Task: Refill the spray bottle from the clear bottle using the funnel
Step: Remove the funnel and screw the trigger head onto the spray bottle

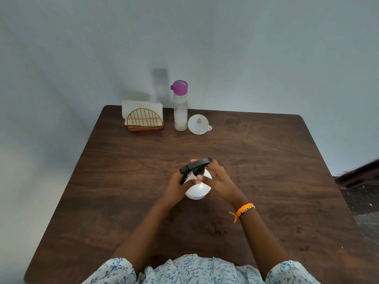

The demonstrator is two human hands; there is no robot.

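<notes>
A white spray bottle (198, 189) with a black trigger head (195, 167) stands upright in the middle of the brown table (266, 181). My left hand (178, 186) grips its body from the left. My right hand (219, 179) holds the black head and collar, fingers curled round it. At the back of the table stands the clear bottle (180, 111) with a purple cap, shut, holding some liquid. Just right of it lies a white funnel (198, 124), wide mouth facing up toward me.
A gold wire napkin holder (144, 119) with white napkins sits at the back left, next to the clear bottle. A grey wall rises behind the table. An orange band circles my right wrist. Dark floor shows past the table's right edge.
</notes>
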